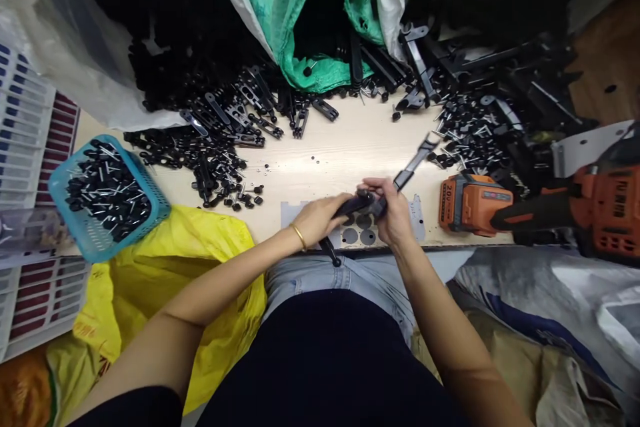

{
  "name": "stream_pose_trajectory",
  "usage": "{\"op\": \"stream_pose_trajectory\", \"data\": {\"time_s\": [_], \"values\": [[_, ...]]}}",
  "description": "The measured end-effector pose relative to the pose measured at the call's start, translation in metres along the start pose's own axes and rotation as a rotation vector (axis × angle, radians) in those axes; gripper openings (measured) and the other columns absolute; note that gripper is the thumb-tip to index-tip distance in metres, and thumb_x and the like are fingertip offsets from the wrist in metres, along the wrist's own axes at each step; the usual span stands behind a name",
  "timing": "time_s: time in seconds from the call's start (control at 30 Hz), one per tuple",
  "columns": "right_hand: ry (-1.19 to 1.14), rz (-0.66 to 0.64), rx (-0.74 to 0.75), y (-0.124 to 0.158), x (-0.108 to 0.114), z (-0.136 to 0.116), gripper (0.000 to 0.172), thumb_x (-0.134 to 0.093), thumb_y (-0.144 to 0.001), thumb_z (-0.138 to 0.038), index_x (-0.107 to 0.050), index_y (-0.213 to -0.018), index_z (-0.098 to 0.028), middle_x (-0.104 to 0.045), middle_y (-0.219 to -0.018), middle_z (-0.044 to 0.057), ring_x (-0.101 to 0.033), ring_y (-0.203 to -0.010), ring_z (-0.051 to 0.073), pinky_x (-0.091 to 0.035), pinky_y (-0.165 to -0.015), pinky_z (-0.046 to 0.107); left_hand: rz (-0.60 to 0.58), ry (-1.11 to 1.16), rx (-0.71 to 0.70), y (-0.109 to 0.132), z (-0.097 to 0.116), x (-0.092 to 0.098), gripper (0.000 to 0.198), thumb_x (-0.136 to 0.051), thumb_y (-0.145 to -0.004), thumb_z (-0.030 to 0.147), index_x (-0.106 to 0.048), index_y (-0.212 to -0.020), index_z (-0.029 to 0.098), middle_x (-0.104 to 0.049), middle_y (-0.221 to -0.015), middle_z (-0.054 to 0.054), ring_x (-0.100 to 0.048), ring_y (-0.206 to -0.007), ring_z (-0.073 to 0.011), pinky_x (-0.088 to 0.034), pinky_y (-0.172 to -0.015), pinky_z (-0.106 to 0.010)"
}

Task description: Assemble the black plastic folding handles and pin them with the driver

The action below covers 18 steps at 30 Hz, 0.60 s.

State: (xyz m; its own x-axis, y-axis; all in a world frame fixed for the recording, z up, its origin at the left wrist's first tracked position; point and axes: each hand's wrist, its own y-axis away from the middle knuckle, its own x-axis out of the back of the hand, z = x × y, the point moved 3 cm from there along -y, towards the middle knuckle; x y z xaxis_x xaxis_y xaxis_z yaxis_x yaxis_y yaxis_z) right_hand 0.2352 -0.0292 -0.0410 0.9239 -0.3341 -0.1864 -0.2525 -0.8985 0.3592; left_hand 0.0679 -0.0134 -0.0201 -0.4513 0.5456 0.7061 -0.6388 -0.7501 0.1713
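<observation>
My left hand, with a gold bangle at its wrist, is closed around a black plastic arm whose rounded end sticks out below toward my lap. In my right hand is a long black part with a shiny flat bar pointing up and to the right. Both hands meet over the table's front edge, where the dark pieces touch or overlap; how they join is hidden by fingers and blur. Beneath them lies a grey sheet with dark round discs.
Small black screws or knobs fill a blue basket at left. Black link parts and black-headed screws heap on the wooden table. An orange power tool with battery lies right. Sacks stand behind; a yellow sack hangs left.
</observation>
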Motion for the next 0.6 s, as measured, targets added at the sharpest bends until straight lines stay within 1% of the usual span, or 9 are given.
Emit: {"op": "stream_pose_trajectory", "data": {"time_s": [0.07,0.1,0.17,0.23,0.3,0.4,0.47,0.53,0.6], "values": [[-0.037,0.044,-0.011,-0.003,-0.020,-0.006,0.044,-0.059,-0.073,-0.059,-0.059,-0.061,-0.017,-0.057,-0.054,0.000,-0.059,-0.056,0.013,-0.049,-0.056,0.025,-0.013,0.043,0.060,0.008,0.015,-0.008,0.040,-0.050,-0.088,0.026,-0.039,-0.125,0.020,-0.066,-0.098,-0.007,-0.065,-0.083,-0.0225,-0.049,-0.071,-0.032],[-0.037,0.080,0.011,-0.004,-0.028,-0.009,0.044,-0.060,-0.072,-0.058,-0.057,-0.055,-0.017,-0.054,-0.049,-0.001,-0.057,-0.052,0.012,-0.047,-0.053,0.024,0.005,0.047,0.120,0.012,0.021,-0.012,0.040,-0.049,-0.088,0.027,-0.037,-0.126,0.019,-0.066,-0.098,-0.008,-0.066,-0.081,-0.0238,-0.049,-0.069,-0.032],[-0.021,0.128,0.073,-0.004,-0.036,-0.012,0.045,-0.059,-0.073,-0.057,-0.056,-0.052,-0.017,-0.054,-0.046,-0.001,-0.054,-0.047,0.011,-0.045,-0.049,0.023,0.067,0.047,0.266,0.016,0.028,-0.019,0.039,-0.046,-0.089,0.029,-0.036,-0.125,0.017,-0.066,-0.096,-0.011,-0.066,-0.080,-0.0262,-0.049,-0.065,-0.033],[0.003,0.148,0.137,-0.003,-0.037,-0.014,0.045,-0.057,-0.075,-0.056,-0.058,-0.052,-0.017,-0.056,-0.049,0.000,-0.054,-0.048,0.010,-0.044,-0.050,0.023,0.096,0.072,0.366,0.018,0.031,-0.024,0.037,-0.044,-0.090,0.030,-0.035,-0.123,0.016,-0.067,-0.090,-0.012,-0.066,-0.077,-0.0274,-0.048,-0.063,-0.033],[0.027,0.100,0.148,-0.004,-0.035,-0.013,0.045,-0.058,-0.076,-0.055,-0.058,-0.053,-0.017,-0.058,-0.052,0.000,-0.055,-0.050,0.011,-0.044,-0.051,0.023,0.068,0.116,0.372,0.018,0.031,-0.027,0.036,-0.045,-0.090,0.031,-0.036,-0.122,0.016,-0.067,-0.087,-0.012,-0.066,-0.076,-0.0282,-0.048,-0.063,-0.034],[0.038,0.001,0.048,-0.007,-0.031,-0.011,0.042,-0.062,-0.073,-0.053,-0.056,-0.052,-0.017,-0.057,-0.051,0.000,-0.054,-0.050,0.010,-0.044,-0.051,0.023,-0.008,0.130,0.352,0.017,0.029,-0.030,0.036,-0.046,-0.089,0.032,-0.037,-0.120,0.015,-0.066,-0.088,-0.013,-0.066,-0.077,-0.0299,-0.049,-0.064,-0.036],[0.012,0.016,-0.007,-0.009,-0.028,-0.011,0.039,-0.063,-0.071,-0.051,-0.054,-0.054,-0.017,-0.056,-0.051,-0.001,-0.053,-0.050,0.010,-0.043,-0.050,0.022,-0.030,0.106,0.373,0.015,0.028,-0.031,0.036,-0.044,-0.090,0.031,-0.036,-0.121,0.014,-0.066,-0.090,-0.014,-0.066,-0.078,-0.0299,-0.049,-0.065,-0.036],[0.001,0.075,0.005,-0.012,-0.025,-0.010,0.037,-0.065,-0.070,-0.049,-0.053,-0.054,-0.017,-0.055,-0.051,-0.002,-0.051,-0.049,0.009,-0.042,-0.050,0.022,-0.028,0.077,0.400,0.013,0.030,-0.032,0.035,-0.043,-0.091,0.030,-0.035,-0.121,0.014,-0.066,-0.093,-0.015,-0.066,-0.081,-0.0294,-0.049,-0.066,-0.036],[0.009,0.099,0.034,-0.014,-0.023,-0.010,0.037,-0.066,-0.069,-0.047,-0.052,-0.053,-0.017,-0.053,-0.050,-0.003,-0.048,-0.047,0.008,-0.041,-0.049,0.022,-0.022,0.060,0.408,0.012,0.032,-0.035,0.035,-0.042,-0.091,0.029,-0.034,-0.122,0.014,-0.066,-0.096,-0.015,-0.066,-0.083,-0.0293,-0.050,-0.067,-0.036]]}}
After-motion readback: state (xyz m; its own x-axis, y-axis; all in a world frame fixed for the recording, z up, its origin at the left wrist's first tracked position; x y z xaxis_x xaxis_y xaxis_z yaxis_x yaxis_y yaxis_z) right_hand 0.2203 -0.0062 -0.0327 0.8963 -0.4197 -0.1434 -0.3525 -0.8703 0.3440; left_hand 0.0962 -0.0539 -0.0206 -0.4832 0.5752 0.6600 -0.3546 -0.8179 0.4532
